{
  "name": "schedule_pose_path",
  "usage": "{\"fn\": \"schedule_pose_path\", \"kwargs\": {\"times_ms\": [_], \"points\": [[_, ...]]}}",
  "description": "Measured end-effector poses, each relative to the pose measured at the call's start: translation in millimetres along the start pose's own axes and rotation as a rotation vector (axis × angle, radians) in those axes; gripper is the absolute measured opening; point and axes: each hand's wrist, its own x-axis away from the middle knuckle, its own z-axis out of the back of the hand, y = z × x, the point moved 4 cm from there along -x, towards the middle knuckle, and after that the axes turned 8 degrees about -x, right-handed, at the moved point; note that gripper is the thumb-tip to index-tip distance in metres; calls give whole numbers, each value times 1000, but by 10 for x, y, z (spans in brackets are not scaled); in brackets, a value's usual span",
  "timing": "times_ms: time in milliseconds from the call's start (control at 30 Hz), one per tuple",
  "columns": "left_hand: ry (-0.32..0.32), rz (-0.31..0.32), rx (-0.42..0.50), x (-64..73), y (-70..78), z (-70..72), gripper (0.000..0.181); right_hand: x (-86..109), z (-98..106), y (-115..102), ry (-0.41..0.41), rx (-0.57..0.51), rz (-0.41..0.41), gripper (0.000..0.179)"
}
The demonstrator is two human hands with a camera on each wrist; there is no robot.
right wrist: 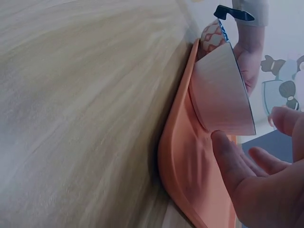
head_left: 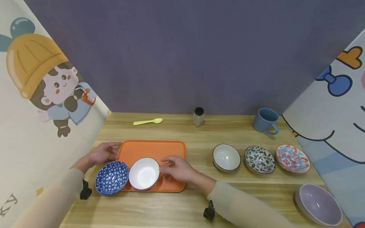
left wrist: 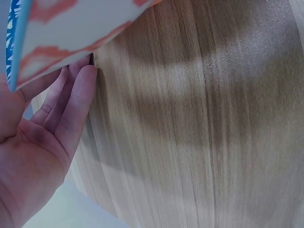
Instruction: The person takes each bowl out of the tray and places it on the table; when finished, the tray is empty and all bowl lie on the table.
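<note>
An orange tray (head_left: 171, 148) lies on the wooden table, with a white bowl (head_left: 144, 173) upright on it. Left of that, a blue-and-white patterned bowl (head_left: 112, 178) tilts over the tray's left edge; its outer side (left wrist: 71, 28) is white with red markings. My left hand (head_left: 103, 153) is beyond this bowl at the tray's left rim, fingers loosely extended and partly hidden by the bowl in the left wrist view. Close to the white bowl's right side, my right hand (head_left: 178, 169) has its fingers spread and relaxed, with nothing gripped.
A yellow spoon (head_left: 148, 121), a black-lidded jar (head_left: 198, 117) and a blue mug (head_left: 265, 120) stand along the back. To the right are a cream bowl (head_left: 226, 157), a leaf-patterned dish (head_left: 259, 159), a red-and-blue dish (head_left: 292, 158) and a purple bowl (head_left: 318, 204). Walls border the table.
</note>
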Motion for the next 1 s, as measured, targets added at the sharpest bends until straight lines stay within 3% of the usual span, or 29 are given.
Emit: {"fn": "schedule_pose_path", "kwargs": {"times_ms": [433,767,1000], "points": [[1,31,14,-31,-3,1,68,-114,-154,153,17,-116,-131,50],[-2,28,27,-34,-11,1,68,-135,-197,133,13,-129,-146,51],[-4,33,32,-43,-21,-8,68,-169,-217,168,45,-179,-150,42]]}}
